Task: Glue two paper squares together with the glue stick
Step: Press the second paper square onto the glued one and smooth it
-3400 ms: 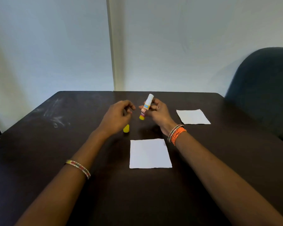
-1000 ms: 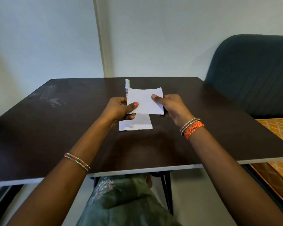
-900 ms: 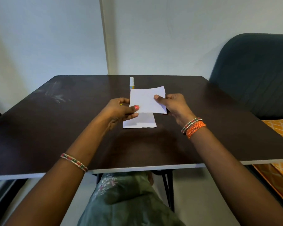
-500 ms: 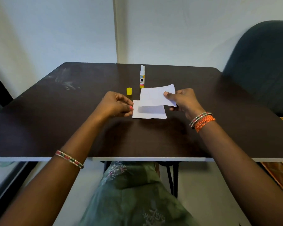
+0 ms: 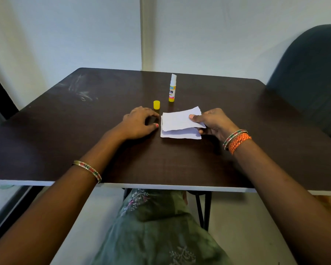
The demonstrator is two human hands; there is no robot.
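One white paper square (image 5: 180,134) lies flat on the dark table (image 5: 65,131). A second white square (image 5: 178,120) is held just above it, its left edge low and its right side raised, pinched at the right edge by my right hand (image 5: 212,122). My left hand (image 5: 138,122) rests on the table just left of the papers, fingers curled, holding nothing. The uncapped glue stick (image 5: 172,90) stands upright behind the papers. Its yellow cap (image 5: 156,104) stands to its left, near my left fingers.
A dark upholstered chair (image 5: 311,77) stands at the table's right side. Pale scuff marks (image 5: 80,90) streak the table's far left. The table's white front edge (image 5: 161,187) runs above my lap. A wall rises behind the table.
The upper paper square has come down toward the lower one, its left edge now almost on it. My left hand has let go of it and settled on the table.
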